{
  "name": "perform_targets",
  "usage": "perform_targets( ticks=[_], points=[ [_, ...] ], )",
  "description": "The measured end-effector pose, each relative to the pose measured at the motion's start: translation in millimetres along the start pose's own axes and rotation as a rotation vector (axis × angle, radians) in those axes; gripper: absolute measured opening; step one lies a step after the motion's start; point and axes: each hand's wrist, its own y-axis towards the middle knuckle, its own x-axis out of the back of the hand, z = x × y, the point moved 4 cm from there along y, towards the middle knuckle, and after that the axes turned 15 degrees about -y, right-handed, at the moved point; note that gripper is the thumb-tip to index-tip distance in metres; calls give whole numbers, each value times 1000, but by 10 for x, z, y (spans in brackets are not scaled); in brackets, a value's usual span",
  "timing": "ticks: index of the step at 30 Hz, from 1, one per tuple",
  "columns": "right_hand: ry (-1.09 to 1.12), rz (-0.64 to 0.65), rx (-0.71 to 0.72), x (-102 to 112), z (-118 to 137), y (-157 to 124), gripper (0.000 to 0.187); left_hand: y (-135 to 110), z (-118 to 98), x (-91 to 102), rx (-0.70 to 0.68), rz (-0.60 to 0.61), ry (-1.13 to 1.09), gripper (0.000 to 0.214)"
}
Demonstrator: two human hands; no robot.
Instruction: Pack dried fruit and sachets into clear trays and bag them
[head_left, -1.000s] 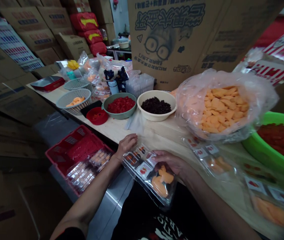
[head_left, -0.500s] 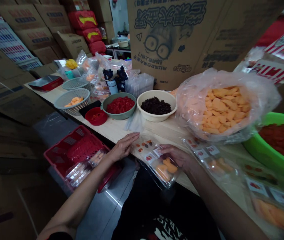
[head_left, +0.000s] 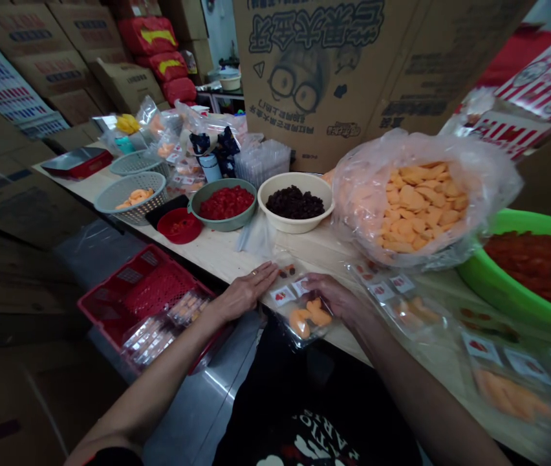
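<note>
- One packet [head_left: 295,302] over bench's [head_left: 218,257] near edge: likely light, slippery
- Grasped by right hand [head_left: 337,299], touched by flattened left hand [head_left: 248,292]
- Best held by sides

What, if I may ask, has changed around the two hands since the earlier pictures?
The clear pack moved forward, farther over the table. The left hand now lies flatter at its left edge. The right hand kept its hold. The bowls stayed put.

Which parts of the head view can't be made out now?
Head view:
Clear package: upper-left edge, behind the left hand.
Its right-hand label: partly covered by the right hand.
Red crate: partly behind the left forearm.
Green basin: cut off by the right edge.
</note>
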Motion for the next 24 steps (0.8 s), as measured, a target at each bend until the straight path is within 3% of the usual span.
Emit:
perform_targets(
  ticks=[3,5,7,10,12,15,17,19,21,24],
  points=[
    [-2,73,-15,-94,-5,3,18,-60,7,-42,27,-43,-10,101],
    [-13,45,-18,-158,9,37,22,-113,15,-83,16,-58,-44,102],
    [-16,-99,7,-210,46,104,36,-167,32,-124,7,-73,-88,101],
    [-107,-321,119,-301,136,217,71,-240,56,-125,37,-158,-166,95],
    [-231,-373,208,-366,197,273,75,-271,25,-109,113,-206,-212,89],
    [-509,-459,230,-393,247,272,53,-263,-154,-178,275,-128,-166,84],
    [-772,-537,185,-392,272,203,42,-231,-316,-291,354,-32,-93,101],
    [-1082,-627,169,-418,325,93,38,-193,-431,-397,413,-13,-42,114],
    [-1389,-686,250,-514,409,-11,41,-163,-468,-461,437,-60,-29,112],
    [-1704,-596,494,-768,532,-41,45,-142,-426,-473,383,-138,-81,114]
  ],
)
